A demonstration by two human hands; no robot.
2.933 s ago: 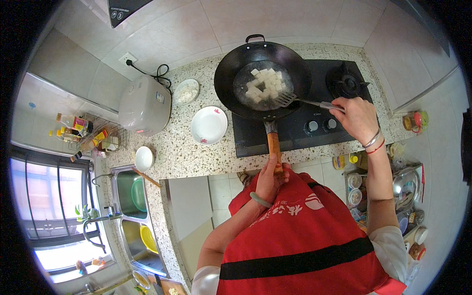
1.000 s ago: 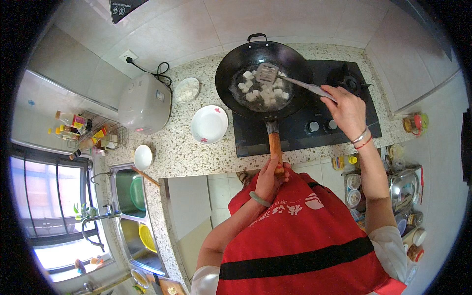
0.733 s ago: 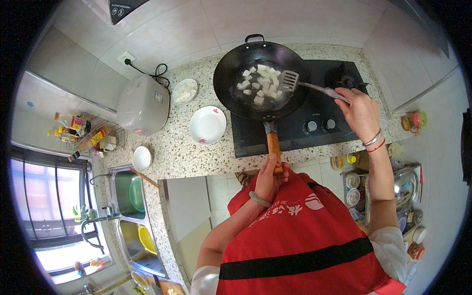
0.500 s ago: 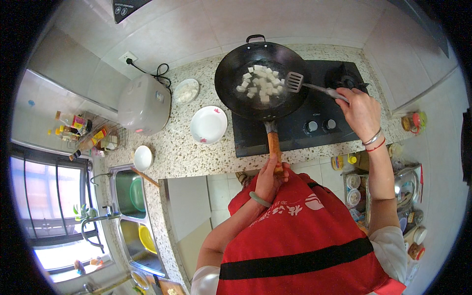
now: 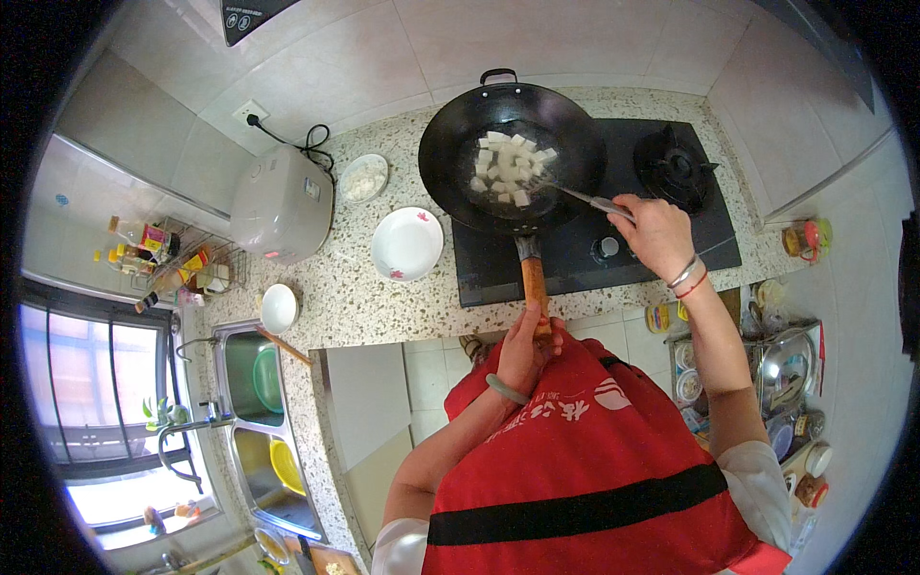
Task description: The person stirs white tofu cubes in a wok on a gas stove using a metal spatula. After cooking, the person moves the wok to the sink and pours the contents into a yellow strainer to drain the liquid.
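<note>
A black wok [image 5: 450,125] sits over the left part of the black gas stove [image 5: 575,278]. White tofu cubes [image 5: 510,171] lie in liquid at its bottom. My left hand [image 5: 527,347] is closed around the end of the wok's wooden handle [image 5: 533,278], close to my red apron. In my right hand [image 5: 655,233] is the grip of a metal spatula [image 5: 596,200], held to the right of the wok. The spatula's head dips in among the tofu cubes and is mostly hidden there.
Left of the wok are a white plate [image 5: 407,244], a small dish of white bits [image 5: 364,179], a rice cooker [image 5: 281,203] and a white bowl [image 5: 280,309]. A double sink [image 5: 251,398] is at the left. A bare burner [image 5: 675,168] lies at the right.
My right hand has moved left and toward me, bringing the spatula's head down into the tofu. The cubes have shifted slightly. My left hand stays on the wok handle.
</note>
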